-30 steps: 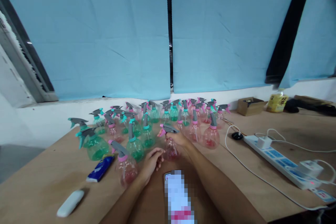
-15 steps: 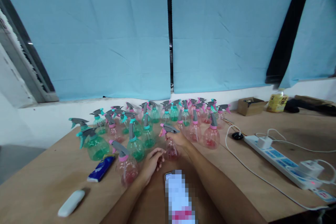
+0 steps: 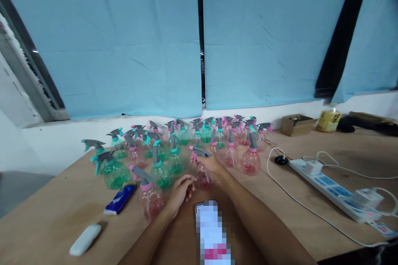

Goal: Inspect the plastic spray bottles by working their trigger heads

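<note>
A pink spray bottle (image 3: 202, 178) with a grey trigger head stands upright on the wooden table (image 3: 46, 223). My right hand (image 3: 213, 164) is closed around its neck, just under the trigger. My left hand (image 3: 180, 191) rests on the table right beside the bottle's base, fingers loosely curled and holding nothing. Behind and to both sides stand several more spray bottles: green ones (image 3: 113, 172) mostly to the left and pink ones (image 3: 250, 160) to the right. Another pink bottle (image 3: 149, 196) leans just left of my left hand.
A phone (image 3: 212, 232) lies between my forearms. A blue packet (image 3: 120, 199) and a white oblong object (image 3: 84, 239) lie at the near left. A white power strip (image 3: 334, 191) with plugs and cables runs along the right. A cardboard box (image 3: 296, 124) and a yellow bottle (image 3: 328, 120) sit far right.
My right hand and the pink bottle have shifted slightly to the right and away from me. My left hand has stayed in place.
</note>
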`<state>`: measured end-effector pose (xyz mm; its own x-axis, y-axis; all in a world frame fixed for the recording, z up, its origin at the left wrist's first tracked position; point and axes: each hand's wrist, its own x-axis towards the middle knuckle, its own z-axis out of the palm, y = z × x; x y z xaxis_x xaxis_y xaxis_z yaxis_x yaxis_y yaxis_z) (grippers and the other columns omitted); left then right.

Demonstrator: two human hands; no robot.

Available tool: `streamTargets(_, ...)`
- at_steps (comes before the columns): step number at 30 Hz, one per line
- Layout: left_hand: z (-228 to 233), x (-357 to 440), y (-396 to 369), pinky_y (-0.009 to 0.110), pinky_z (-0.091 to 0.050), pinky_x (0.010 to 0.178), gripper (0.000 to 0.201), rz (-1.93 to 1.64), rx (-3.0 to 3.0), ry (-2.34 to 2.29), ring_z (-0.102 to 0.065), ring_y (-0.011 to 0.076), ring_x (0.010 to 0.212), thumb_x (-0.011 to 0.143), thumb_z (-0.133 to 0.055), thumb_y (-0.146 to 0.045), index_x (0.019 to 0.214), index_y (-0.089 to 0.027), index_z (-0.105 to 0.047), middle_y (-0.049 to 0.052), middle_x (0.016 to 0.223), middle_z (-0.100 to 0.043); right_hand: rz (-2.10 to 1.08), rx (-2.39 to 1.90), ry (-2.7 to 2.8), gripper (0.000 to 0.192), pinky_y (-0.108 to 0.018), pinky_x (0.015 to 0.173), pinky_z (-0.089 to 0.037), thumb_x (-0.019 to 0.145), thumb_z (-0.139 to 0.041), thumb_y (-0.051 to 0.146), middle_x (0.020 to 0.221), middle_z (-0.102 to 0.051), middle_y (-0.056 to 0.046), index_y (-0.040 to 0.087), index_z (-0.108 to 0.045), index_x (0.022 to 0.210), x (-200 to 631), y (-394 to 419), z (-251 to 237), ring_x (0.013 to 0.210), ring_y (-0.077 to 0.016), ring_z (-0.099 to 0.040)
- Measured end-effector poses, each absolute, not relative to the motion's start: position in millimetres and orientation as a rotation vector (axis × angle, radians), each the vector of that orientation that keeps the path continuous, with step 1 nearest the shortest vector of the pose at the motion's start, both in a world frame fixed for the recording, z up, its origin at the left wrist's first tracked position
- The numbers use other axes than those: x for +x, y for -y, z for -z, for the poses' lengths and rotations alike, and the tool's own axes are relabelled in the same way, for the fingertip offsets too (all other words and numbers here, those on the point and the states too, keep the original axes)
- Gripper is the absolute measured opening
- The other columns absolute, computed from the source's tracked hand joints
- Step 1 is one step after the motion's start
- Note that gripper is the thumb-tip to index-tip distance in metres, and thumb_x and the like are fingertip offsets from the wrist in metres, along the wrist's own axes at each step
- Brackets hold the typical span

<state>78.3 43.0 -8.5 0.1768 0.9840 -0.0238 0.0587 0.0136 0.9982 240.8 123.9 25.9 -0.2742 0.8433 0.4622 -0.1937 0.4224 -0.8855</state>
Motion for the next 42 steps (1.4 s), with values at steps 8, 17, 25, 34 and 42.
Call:
streamTargets(8,6,80,-43,0.017,-0.025,0.038,0.032,-1.045,1.307,-1.144,-0.045,0.0077,0.042,0.077,-0.058,-0.048,0.087,-0.018,-0.063,-0.005,0.061,-0.057,-0.847,-0.82,1.457,0.027,-0.025,0.061,-0.046,0.072,-0.052,0.02,0.072,-0.064,0.001,0.021,-0.071,0.091,228,-119,-26,0.061,-0.0133,-0.053)
streamTargets(17,10,80,-45,0.018,-0.027,0.037,0.04,-1.103,1.26,-1.135,-0.049,0.0087,0.041,0.078,-0.059,-0.049,0.102,-0.017,-0.063,0.002,0.069,-0.069,-0.441,-1.062,1.388,0.048,-0.03,0.079,-0.046,0.08,-0.053,0.023,0.098,-0.065,-0.004,0.022,-0.049,0.128,216,-107,-17,0.08,-0.0178,-0.058)
streamTargets(25,7,80,-43,0.017,-0.028,0.037,0.042,-1.118,1.259,-1.121,-0.049,0.008,0.042,0.079,-0.059,-0.047,0.106,-0.016,-0.062,0.002,0.071,-0.069,-0.25,-0.918,1.576,0.056,-0.04,0.093,-0.045,0.082,-0.052,0.023,0.108,-0.061,-0.011,0.018,-0.041,0.137,220,-114,9,0.099,-0.0247,-0.058)
streamTargets(34,13,79,-45,0.017,-0.028,0.037,0.042,-1.149,1.217,-1.117,-0.051,0.0087,0.041,0.077,-0.062,-0.047,0.108,-0.018,-0.058,0.001,0.07,-0.069,-0.434,-0.773,1.679,0.067,-0.046,0.108,-0.038,0.082,-0.048,0.015,0.133,-0.048,-0.018,0.014,-0.021,0.143,229,-118,18,0.123,-0.0255,-0.05)
streamTargets(42,16,79,-50,0.017,-0.029,0.036,0.068,-1.126,1.206,-1.093,-0.05,0.0084,0.04,0.083,-0.061,-0.043,0.142,-0.016,-0.04,0.0,0.068,-0.069,-0.411,-0.828,1.843,0.091,-0.049,0.116,-0.029,0.075,-0.055,0.011,0.152,-0.028,-0.019,0.015,-0.007,0.152,221,-118,26,0.143,-0.0284,-0.029)
